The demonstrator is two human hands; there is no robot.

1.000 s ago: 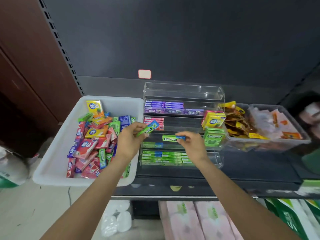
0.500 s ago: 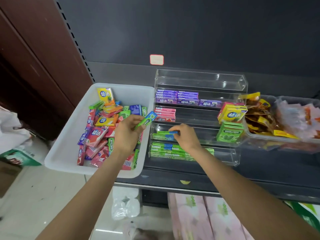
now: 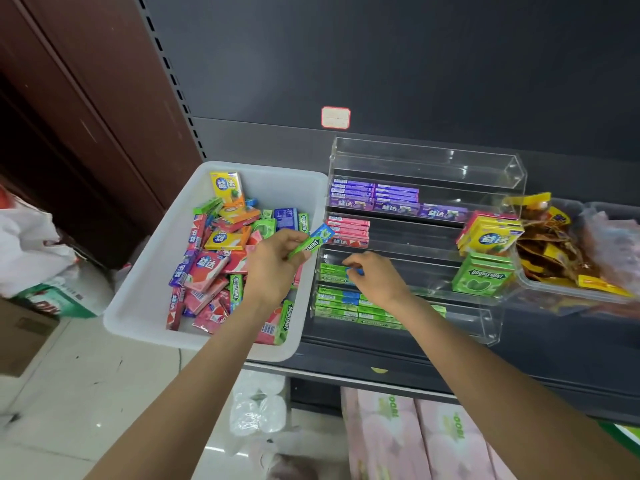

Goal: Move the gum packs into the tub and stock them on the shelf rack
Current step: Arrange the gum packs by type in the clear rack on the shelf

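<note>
Head view: left hand (image 3: 273, 263) pinches green pack (image 3: 309, 243); right hand (image 3: 375, 277) grips another (image 3: 334, 270) (mostly hidden).

Head view, sole camera: worn at the person's head, facing forward and steeply down over both forearms, near. Left hand (image 3: 273, 263) sits left of centre, right hand (image 3: 375, 277) just beside it; shelving beyond both, floor beneath.
</note>
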